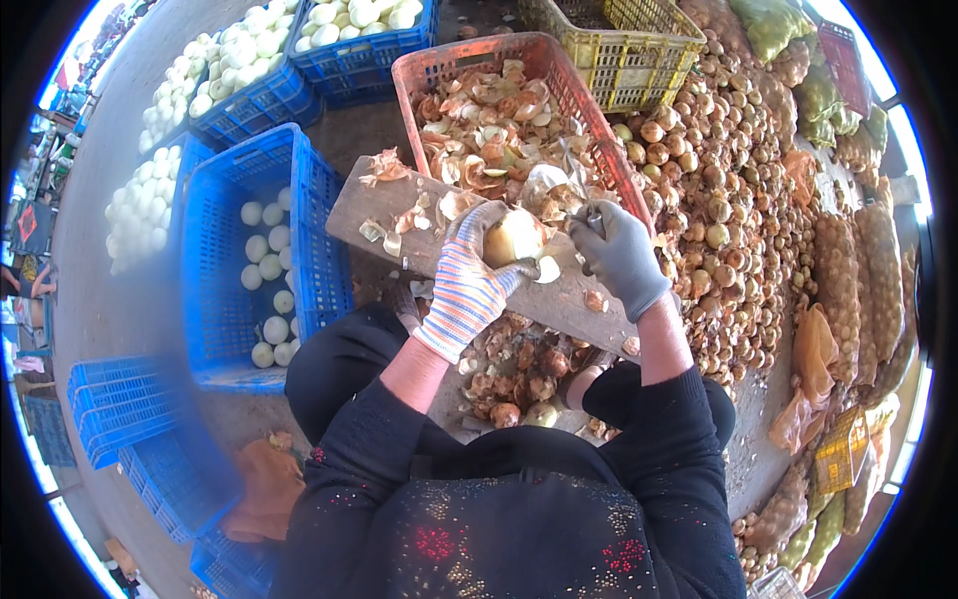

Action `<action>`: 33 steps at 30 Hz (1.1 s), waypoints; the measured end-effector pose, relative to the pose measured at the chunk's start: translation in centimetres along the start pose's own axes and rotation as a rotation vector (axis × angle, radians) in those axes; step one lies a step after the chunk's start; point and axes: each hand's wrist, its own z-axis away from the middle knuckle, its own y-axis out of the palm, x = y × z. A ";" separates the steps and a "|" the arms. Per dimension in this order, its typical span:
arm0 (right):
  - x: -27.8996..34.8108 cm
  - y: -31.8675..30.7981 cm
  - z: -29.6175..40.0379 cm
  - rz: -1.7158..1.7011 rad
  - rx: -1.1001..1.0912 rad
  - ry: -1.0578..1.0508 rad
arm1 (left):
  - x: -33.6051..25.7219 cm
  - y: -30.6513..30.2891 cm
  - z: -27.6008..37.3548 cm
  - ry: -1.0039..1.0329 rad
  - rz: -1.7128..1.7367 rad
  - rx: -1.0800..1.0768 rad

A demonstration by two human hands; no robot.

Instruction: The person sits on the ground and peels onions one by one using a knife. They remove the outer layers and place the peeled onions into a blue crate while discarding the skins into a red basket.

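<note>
My left hand (475, 273), in a striped knit glove, holds a partly peeled onion (513, 238) above a wooden board (539, 288). Just right of the onion, my right hand (617, 251), in a grey glove, is closed around the handle of a small tool, probably a knife (580, 180); its blade is hard to make out. Scraps of onion skin (412, 217) lie on the board. Beyond it, a red plastic crate (408, 82) holds a heap of onion skins (486, 135).
A blue crate (299, 195) with peeled onions (269, 266) stands at left, near more full blue crates (367, 64). Unpeeled onions (718, 210) are piled at right, below a yellow crate (629, 64). Onions and skins (524, 374) lie between my legs.
</note>
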 end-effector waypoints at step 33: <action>5.3 2.8 2.1 -0.608 0.011 0.166 | -3.0 0.3 -0.4 -0.459 0.997 0.121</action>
